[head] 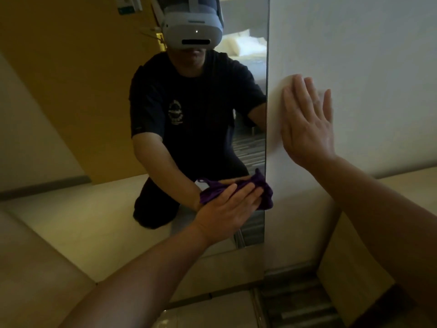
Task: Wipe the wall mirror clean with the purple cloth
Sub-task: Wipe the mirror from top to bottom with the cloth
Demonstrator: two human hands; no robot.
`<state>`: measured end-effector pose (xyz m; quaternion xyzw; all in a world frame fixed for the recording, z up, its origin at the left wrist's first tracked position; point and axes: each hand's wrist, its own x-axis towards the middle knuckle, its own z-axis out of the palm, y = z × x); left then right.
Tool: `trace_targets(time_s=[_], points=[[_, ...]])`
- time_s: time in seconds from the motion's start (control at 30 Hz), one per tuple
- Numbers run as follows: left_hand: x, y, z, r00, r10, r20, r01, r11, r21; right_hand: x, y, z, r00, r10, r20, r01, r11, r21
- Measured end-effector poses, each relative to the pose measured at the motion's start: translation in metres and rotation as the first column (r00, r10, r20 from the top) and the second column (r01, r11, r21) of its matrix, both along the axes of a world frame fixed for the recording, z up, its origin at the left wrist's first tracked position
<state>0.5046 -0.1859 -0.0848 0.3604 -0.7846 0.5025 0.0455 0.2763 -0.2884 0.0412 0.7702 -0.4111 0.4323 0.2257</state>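
Left hand [227, 209] flat, fingers straight and together, pressing purple cloth [264, 192] onto wall mirror [94, 114] at its lower right edge. I see right hand [307, 124] beyond, fingers straight, slightly spread, palm against white wall [378, 55].

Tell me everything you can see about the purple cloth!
The purple cloth is dark purple, soft and crumpled into a bunch, not spread flat. It looks like thin fabric with a loose strip trailing at its left end. It sits low on the mirror, near the right edge of the glass, pressed there by the left hand, whose straight fingers lie flat over it. Its own reflection shows just above. The right hand rests on the wall, away from it.
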Motion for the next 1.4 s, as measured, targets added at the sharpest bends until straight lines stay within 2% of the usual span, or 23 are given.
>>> trace_targets(time_s=[0.1, 0.27, 0.3, 0.4, 0.47, 0.6, 0.73, 0.87, 0.97, 1.1, 1.3, 1.4], points=[[0.009, 0.014, -0.018, 0.998, 0.022, 0.064, -0.029, 0.993, 0.115, 0.003, 0.007, 0.002, 1.000, -0.007, 0.018, 0.007, 0.999, 0.050], [0.019, 0.039, -0.003, 1.000, 0.012, -0.011, -0.008, 0.952, 0.305, 0.007, 0.029, 0.011, 1.000, -0.001, 0.007, 0.000, 0.994, 0.105], [0.022, 0.045, -0.001, 0.998, 0.027, -0.049, -0.009, 0.944, 0.329, 0.010, 0.035, 0.011, 1.000, 0.004, 0.006, -0.005, 0.994, 0.106], [0.040, 0.072, -0.005, 0.945, 0.091, -0.313, 0.026, 0.936, 0.350, 0.032, 0.060, 0.002, 0.995, 0.100, -0.018, -0.099, 0.992, 0.073], [0.062, 0.094, -0.017, 0.910, 0.113, -0.400, 0.026, 0.946, 0.324, 0.055, 0.078, -0.013, 0.976, 0.197, -0.088, -0.196, 0.980, 0.020], [0.113, 0.144, -0.040, 0.885, 0.191, -0.425, -0.035, 0.937, 0.348, 0.109, 0.093, -0.056, 0.908, 0.291, -0.301, -0.316, 0.948, -0.034], [0.154, 0.172, -0.041, 0.856, 0.198, -0.478, -0.064, 0.958, 0.281, 0.149, 0.093, -0.081, 0.874, 0.254, -0.415, -0.317, 0.944, -0.091], [0.187, 0.171, -0.019, 0.854, 0.160, -0.495, -0.077, 0.980, 0.184, 0.162, 0.081, -0.092, 0.901, 0.188, -0.391, -0.292, 0.930, -0.225], [0.206, 0.162, 0.006, 0.840, 0.094, -0.534, -0.079, 0.996, 0.051, 0.166, 0.071, -0.095, 0.924, 0.155, -0.350, -0.285, 0.889, -0.358], [0.229, 0.148, 0.027, 0.868, 0.008, -0.497, -0.081, 0.989, -0.125, 0.170, 0.067, -0.098, 0.933, 0.169, -0.318, -0.295, 0.865, -0.405], [0.261, 0.127, -0.034, 0.954, 0.038, -0.296, -0.081, 0.987, -0.136, 0.171, 0.063, -0.101, 0.941, 0.159, -0.300, -0.285, 0.848, -0.446], [0.271, 0.128, -0.079, 0.960, 0.040, -0.279, -0.084, 0.986, -0.147, 0.170, 0.063, -0.100, 0.939, 0.171, -0.300, -0.297, 0.842, -0.450]])
